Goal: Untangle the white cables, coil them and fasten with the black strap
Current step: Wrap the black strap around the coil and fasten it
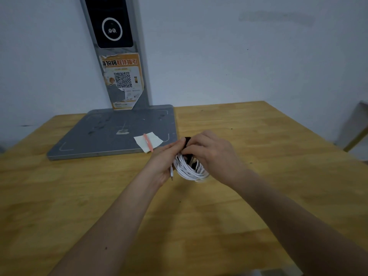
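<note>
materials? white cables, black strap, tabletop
White cables: smooth white plastic-looking jacket, slight sheen; metal-looking plug tip.
Black strap: matte black, soft-looking, probably fabric hook-and-loop; mostly hidden by fingers, so unsure.
Tabletop: light wood with visible grain and joined strips, satin finish; solid or veneer unclear.
</note>
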